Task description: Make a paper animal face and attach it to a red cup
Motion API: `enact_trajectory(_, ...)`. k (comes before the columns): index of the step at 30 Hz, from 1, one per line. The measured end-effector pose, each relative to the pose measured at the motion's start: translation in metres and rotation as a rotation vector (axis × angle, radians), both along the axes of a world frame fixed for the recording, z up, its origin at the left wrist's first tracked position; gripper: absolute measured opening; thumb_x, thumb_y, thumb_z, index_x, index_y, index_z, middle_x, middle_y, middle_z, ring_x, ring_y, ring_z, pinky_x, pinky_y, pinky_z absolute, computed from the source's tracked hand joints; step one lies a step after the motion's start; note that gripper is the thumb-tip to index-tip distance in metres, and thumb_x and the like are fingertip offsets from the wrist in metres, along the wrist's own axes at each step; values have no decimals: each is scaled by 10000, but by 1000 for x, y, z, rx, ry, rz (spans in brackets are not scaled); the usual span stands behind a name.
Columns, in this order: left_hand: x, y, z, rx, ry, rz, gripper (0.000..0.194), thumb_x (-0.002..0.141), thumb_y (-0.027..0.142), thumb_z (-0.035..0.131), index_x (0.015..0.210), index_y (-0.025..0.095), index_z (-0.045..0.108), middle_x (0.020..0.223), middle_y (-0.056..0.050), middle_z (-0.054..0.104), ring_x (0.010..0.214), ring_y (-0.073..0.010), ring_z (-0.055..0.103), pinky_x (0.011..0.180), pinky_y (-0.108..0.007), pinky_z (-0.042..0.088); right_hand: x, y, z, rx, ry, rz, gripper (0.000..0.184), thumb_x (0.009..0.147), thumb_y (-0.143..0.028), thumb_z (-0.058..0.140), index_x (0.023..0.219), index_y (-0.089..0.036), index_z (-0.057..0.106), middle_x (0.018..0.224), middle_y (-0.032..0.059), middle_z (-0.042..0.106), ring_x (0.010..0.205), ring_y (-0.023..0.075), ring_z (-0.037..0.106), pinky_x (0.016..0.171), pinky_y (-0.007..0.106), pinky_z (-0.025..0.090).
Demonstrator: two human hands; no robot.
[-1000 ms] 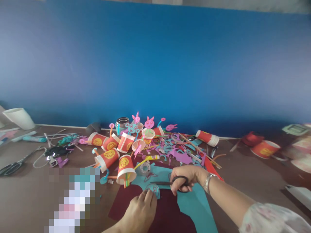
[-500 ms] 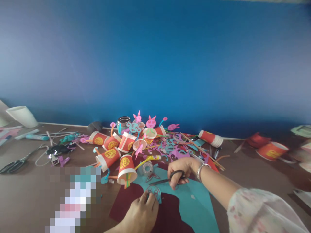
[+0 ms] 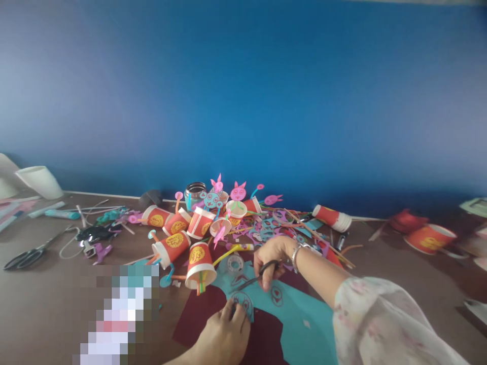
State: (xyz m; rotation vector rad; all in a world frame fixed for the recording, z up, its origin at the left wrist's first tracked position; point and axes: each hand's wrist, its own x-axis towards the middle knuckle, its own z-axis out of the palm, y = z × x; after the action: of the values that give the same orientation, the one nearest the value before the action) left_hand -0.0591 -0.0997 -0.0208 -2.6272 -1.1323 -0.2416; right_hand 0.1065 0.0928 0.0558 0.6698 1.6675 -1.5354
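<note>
My right hand (image 3: 271,256) is closed on black scissors (image 3: 255,277), whose blades point left and down toward a small round teal paper face (image 3: 242,303). My left hand (image 3: 224,334) pinches that cut-out at its lower edge, over a dark red sheet (image 3: 198,317). A large teal sheet (image 3: 300,319) with another drawn face lies under my right forearm. A silver bracelet is on my right wrist. A roll of clear tape (image 3: 235,263) lies just left of my right hand.
Several red paper cups (image 3: 175,244) with straws and pink and teal animal heads are heaped behind my hands, amid paper scraps. A glass jar (image 3: 193,192) stands at the back. Another pair of scissors (image 3: 26,256) lies far left, a red cup (image 3: 429,238) far right, a white cup (image 3: 40,181) back left.
My right hand with the scissors has moved left and nearer to the teal cut-out, its blades tilting down toward it. My left hand stays on the cut-out.
</note>
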Motion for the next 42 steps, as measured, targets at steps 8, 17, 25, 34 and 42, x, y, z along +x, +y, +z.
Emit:
enact_trajectory(8, 0, 1, 3, -21, 8, -4, 211, 825, 193, 493, 975, 108, 614, 913, -111, 677, 861, -262, 650, 616, -286, 561, -10, 1, 6, -33, -9, 38, 435, 513, -487, 786, 764, -144, 693, 373, -96, 456, 310, 26, 342, 324, 146, 207)
enact_trajectory(17, -2, 2, 18, -123, -49, 13, 160, 803, 171, 498, 921, 130, 598, 865, -92, 655, 784, -217, 628, 594, -258, 534, -14, 6, 3, -67, 19, 62, 419, 496, -405, 816, 793, -132, 703, 376, -95, 458, 319, 27, 339, 340, 151, 210)
enact_trajectory(25, -7, 3, 33, -52, -295, -76, 271, 875, 142, 343, 1064, 152, 537, 866, -81, 627, 776, -159, 610, 661, -214, 521, -15, 5, -5, -48, 82, 129, 383, 614, -410, 759, 875, -135, 697, 406, -86, 480, 348, 35, 388, 349, 151, 237)
enact_trajectory(34, -12, 9, 28, -65, -321, -45, 281, 890, 157, 338, 1084, 153, 542, 906, -82, 640, 783, -164, 616, 701, -244, 530, -15, 5, -10, -30, 60, 38, 409, 558, -399, 790, 844, -128, 681, 400, -99, 485, 328, 31, 389, 341, 145, 250)
enact_trajectory(42, -13, 9, 42, 95, -410, -63, 313, 903, 126, 325, 1106, 134, 564, 962, -103, 650, 895, -190, 613, 773, -278, 528, 26, -66, 14, 157, 388, -565, 327, 718, -401, 648, 896, -127, 630, 605, -3, 649, 471, 74, 555, 401, 157, 304)
